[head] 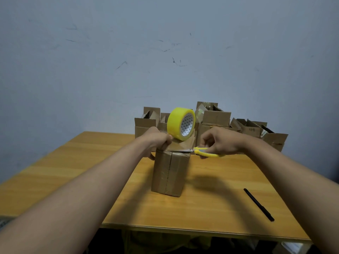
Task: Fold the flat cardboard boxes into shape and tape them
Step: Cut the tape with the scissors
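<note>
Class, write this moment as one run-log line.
left hand: holds tape roll above box | right hand: grips yellow scissors at tape strip | pen: on table

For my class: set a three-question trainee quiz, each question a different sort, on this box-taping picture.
1. True or false: the right hand holds the scissors.
2. The tape roll is: A red, B yellow, C blue?
3. What lies on the table near its right front edge?

Key: 1 true. 2 B. 3 a black pen.
</note>
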